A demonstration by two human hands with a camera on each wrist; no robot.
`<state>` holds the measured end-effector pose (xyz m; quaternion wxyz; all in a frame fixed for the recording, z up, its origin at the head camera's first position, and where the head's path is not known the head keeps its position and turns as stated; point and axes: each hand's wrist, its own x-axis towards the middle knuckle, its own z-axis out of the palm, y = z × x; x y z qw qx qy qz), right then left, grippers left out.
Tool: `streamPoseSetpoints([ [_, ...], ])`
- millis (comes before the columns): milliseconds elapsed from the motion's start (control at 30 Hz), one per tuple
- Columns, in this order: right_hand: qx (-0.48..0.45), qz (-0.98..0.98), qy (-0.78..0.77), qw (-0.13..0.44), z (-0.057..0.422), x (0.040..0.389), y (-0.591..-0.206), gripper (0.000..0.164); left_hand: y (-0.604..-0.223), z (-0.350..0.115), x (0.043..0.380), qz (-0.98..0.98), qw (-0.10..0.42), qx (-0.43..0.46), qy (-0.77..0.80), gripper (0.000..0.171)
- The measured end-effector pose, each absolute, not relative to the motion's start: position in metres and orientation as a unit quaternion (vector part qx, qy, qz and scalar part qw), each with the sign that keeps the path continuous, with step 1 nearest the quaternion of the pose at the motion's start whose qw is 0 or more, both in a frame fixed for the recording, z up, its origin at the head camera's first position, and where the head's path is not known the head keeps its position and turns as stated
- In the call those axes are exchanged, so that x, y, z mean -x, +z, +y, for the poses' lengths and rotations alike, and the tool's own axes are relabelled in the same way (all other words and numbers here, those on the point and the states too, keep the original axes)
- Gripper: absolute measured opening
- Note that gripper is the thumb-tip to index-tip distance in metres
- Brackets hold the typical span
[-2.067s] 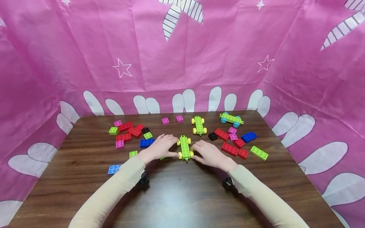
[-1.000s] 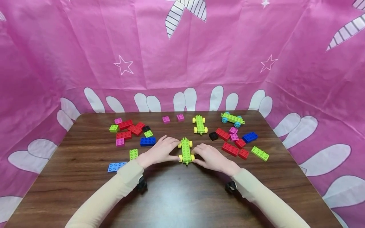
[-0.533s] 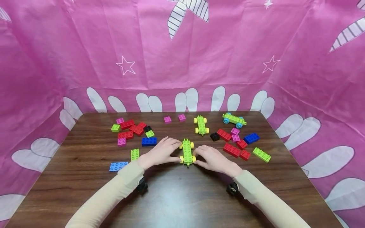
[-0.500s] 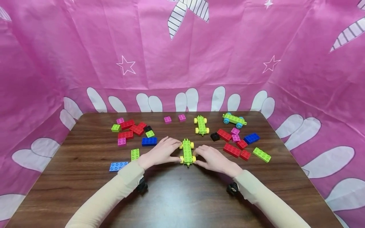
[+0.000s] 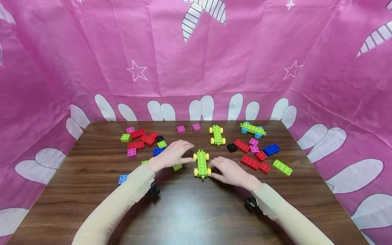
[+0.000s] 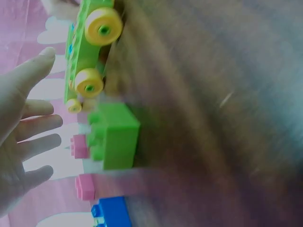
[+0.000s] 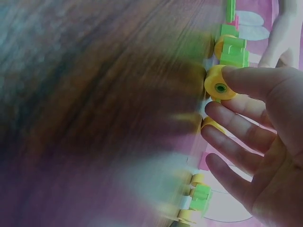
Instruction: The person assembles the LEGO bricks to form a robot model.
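A lime-green toy car base (image 5: 202, 164) with yellow wheels stands lengthwise on the table between the two hands. The left hand (image 5: 173, 154) hovers to its left, fingers extended and apart from the wheels, as its wrist view also shows. Below that hand a lime-green brick (image 6: 118, 136) sits on the table. The right hand (image 5: 229, 172) is at the car base's right side. In the right wrist view its thumb tip overlaps the near yellow wheel (image 7: 219, 84), while the other fingers (image 7: 239, 146) lie loosely extended alongside.
Behind stand another yellow-wheeled car base (image 5: 217, 135) and a blue-wheeled one (image 5: 252, 129). Red, pink, black and green bricks lie to the left; a dark blue brick (image 5: 271, 149) and red bricks (image 5: 249, 162) lie right. A pink curtain (image 5: 171, 68) surrounds the table.
The car base slid slightly toward the person between both hands. The left hand then rose off its left side, uncovering part of a green brick. The right hand stayed by the wheel.
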<state>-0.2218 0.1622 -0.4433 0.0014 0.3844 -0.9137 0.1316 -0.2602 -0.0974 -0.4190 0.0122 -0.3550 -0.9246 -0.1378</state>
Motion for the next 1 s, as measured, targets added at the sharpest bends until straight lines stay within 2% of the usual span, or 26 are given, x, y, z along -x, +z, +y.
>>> streamPoseSetpoints([
  [500,-0.387,-0.912,0.139,0.013,0.163,0.22,-0.445,0.025,-0.41,-0.112,0.316,-0.948,0.005,0.287,-0.141,0.058],
  [1000,-0.401,-0.904,0.143,0.029,0.167,0.221,-0.447,0.024,-0.419,-0.082,0.353,-0.95,-0.03,0.29,-0.112,0.057],
])
